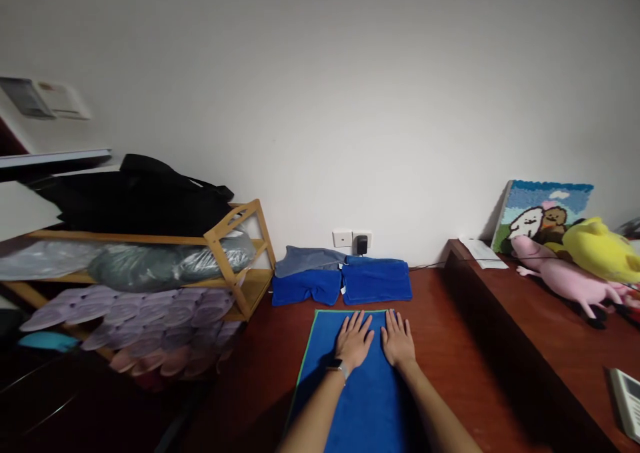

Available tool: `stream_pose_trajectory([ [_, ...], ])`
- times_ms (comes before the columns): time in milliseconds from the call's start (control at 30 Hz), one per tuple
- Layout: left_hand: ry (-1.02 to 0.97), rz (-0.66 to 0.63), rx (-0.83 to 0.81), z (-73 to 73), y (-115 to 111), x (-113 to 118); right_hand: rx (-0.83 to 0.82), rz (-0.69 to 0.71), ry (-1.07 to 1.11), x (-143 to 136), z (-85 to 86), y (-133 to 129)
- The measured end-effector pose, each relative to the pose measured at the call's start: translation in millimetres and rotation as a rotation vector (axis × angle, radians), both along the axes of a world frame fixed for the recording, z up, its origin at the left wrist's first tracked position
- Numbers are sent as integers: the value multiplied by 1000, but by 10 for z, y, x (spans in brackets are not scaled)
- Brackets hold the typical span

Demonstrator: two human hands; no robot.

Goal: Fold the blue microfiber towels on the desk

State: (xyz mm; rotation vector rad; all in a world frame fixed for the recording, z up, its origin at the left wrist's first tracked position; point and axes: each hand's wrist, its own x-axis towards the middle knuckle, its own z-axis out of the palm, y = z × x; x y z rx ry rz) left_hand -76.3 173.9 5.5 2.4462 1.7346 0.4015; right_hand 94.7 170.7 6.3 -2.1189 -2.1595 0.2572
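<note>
A blue towel [367, 413] with a green edge lies spread on the reddish-brown table, its near end running out of view. My left hand [355, 341] rests flat on the towel near its far edge, fingers stretched out, with a watch on the wrist. Beside it, my right hand [399, 340] lies flat at the towel's far right corner, fingers extended. Neither hand grips anything. Behind the towel, against the wall, sit folded blue cloths, one stack at the left [306, 288] and one at the right [377, 281], with a grey-blue cloth [309, 261] on the left.
A wooden rack [240, 266] at the left bears a black bag [135, 199] and rows of purple and pink slippers [155, 316]. A raised wooden surface [540, 319] at the right holds plush toys [560, 276], a fluffy picture [545, 209] and a calculator [627, 399]. A black plug [361, 244] sits in the wall socket.
</note>
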Motion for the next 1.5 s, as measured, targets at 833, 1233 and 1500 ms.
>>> stream_pose_trajectory([
  [833, 26, 114, 238, 20, 85, -967, -32, -41, 44, -35, 27, 6],
  [1233, -34, -63, 63, -87, -206, 99, -25, -14, -38, -26, -112, -91],
  [1500, 46, 230, 31, -187, -452, -1258, -35, -55, 29, -76, 33, -83],
])
